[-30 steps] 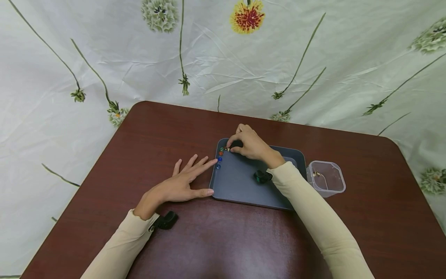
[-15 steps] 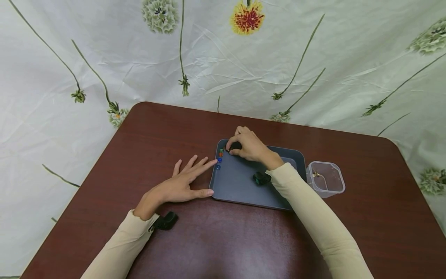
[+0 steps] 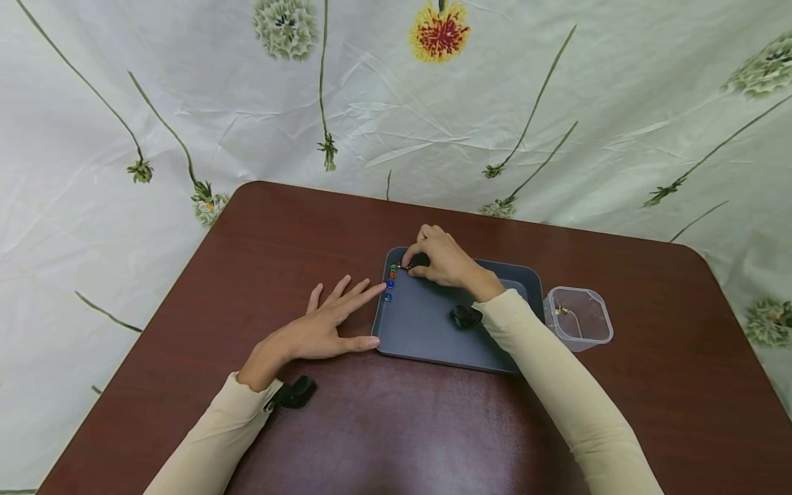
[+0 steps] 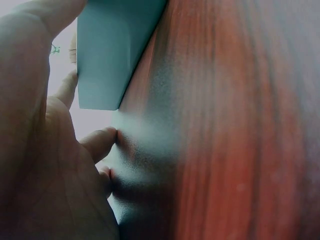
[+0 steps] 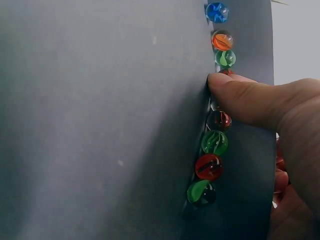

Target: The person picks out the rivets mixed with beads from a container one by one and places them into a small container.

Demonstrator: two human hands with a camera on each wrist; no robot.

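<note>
A shallow blue-grey tray (image 3: 433,330) holds a row of glass marbles. At its far left corner my right hand (image 3: 448,258) pinches a marble, mostly hidden behind the thumb (image 5: 240,95) in the right wrist view. On one side of the thumb sit a green marble (image 5: 225,58), an orange one (image 5: 222,40) and a blue one (image 5: 217,12). Beyond it run a clear-and-red marble (image 5: 219,120), a green-streaked one (image 5: 215,143) and a red one (image 5: 209,166). My left hand (image 3: 322,330) lies with fingers spread, thumb and index fingertips at the tray's left edge.
Close to the tray's right side stands a clear plastic box (image 3: 594,320) with a small gold-coloured piece inside. The dark red wooden table (image 3: 383,426) meets a flower-printed cloth (image 3: 396,103) at its far edge.
My right hand shifts very slightly down and left during the first half second, then holds still at the far left corner. The left hand keeps its place at the tray's edge.
</note>
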